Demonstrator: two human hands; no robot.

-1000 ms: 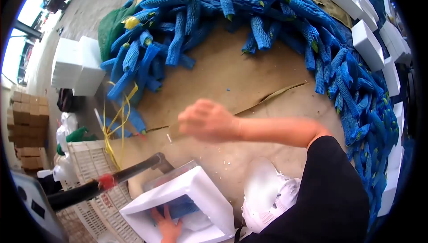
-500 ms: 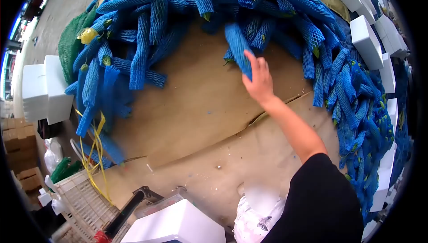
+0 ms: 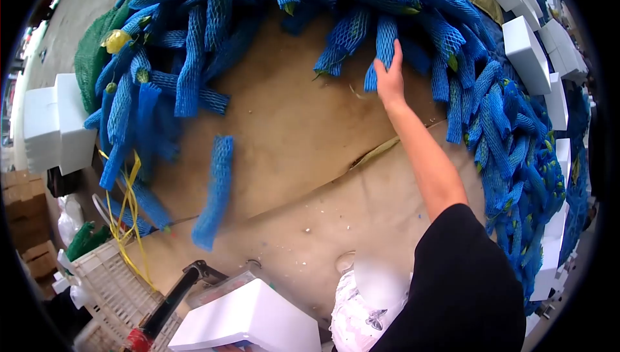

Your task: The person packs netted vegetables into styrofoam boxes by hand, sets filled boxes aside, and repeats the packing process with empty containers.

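With the left hand out of view and its state undetermined, a blue-netted bundle [image 3: 386, 33], extending ahead, is held at its near end by the half-closed, partly hidden right hand [image 3: 391, 81].

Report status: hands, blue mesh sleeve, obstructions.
Right hand on a blue mesh sleeve, firmness of grip unclear. Left hand out of view. Nothing visible blocking the right hand.
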